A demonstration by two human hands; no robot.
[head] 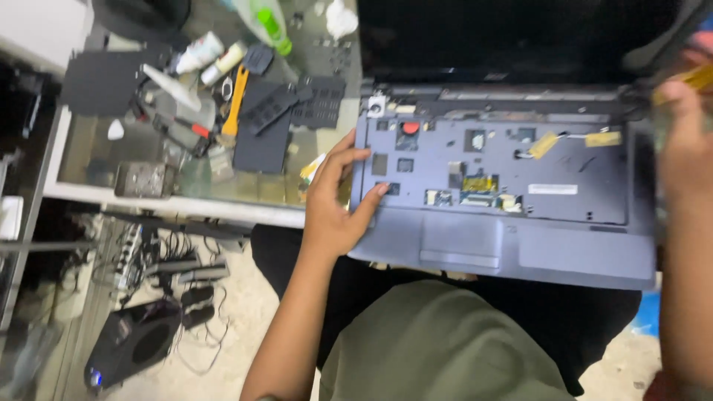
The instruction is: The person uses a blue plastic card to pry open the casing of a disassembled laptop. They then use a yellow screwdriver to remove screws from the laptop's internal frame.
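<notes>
Head view: looks down on a laptop with its keyboard taken out, resting across the person's lap at centre and right of the frame.
Laptop: blue-grey base, bare inner deck showing small cut-outs and yellow tape; long axis runs left to right; dark screen stands open along the upper edge.
Left hand: at the laptop's left edge, fingers spread, fingertips resting on the deck, thumb low against the front corner; open, steadying rather than gripping.
Right hand: blurred at the right edge of the frame, over the laptop's right end, closed on a thin yellow tool; what the tool is cannot be told.
Nearer hand: both touch or overlap the laptop, one at each end.
Table: glass-topped, upper left of the frame, just beside the laptop.
On the table: orange pry tool, black plastic covers, green bottle, small tubes.
Floor: lower left, tangled cables and a black speaker.
</notes>
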